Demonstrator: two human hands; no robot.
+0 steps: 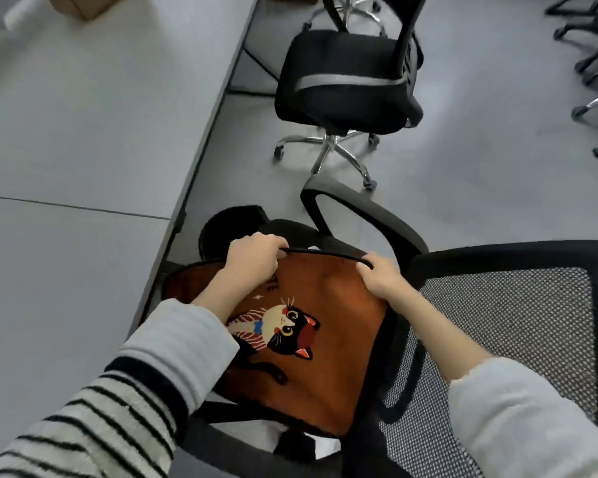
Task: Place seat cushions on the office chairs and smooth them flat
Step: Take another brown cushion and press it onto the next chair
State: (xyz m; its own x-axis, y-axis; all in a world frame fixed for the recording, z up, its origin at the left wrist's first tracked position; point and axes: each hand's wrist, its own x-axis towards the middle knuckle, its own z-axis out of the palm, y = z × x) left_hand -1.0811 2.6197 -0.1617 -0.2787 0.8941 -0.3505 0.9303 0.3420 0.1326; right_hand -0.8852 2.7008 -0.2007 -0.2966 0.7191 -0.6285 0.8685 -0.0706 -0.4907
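Note:
An orange seat cushion (pixel 328 367) with a cat picture and a black piped edge lies over the seat of the near office chair (pixel 518 319), whose mesh back fills the lower right. My left hand (pixel 256 257) grips the cushion's far edge at the left. At the right of that same edge, my right hand (pixel 380 274) grips the piping. The edge between the hands is lifted slightly. A second black office chair (pixel 342 84) with a bare seat stands further away.
A grey desk (pixel 83 132) runs along the left, its edge close to the near chair. A cardboard box (pixel 83 5) sits at the desk's far end. More chair bases (pixel 594 81) crowd the upper right. Grey floor (pixel 480 160) lies between the chairs.

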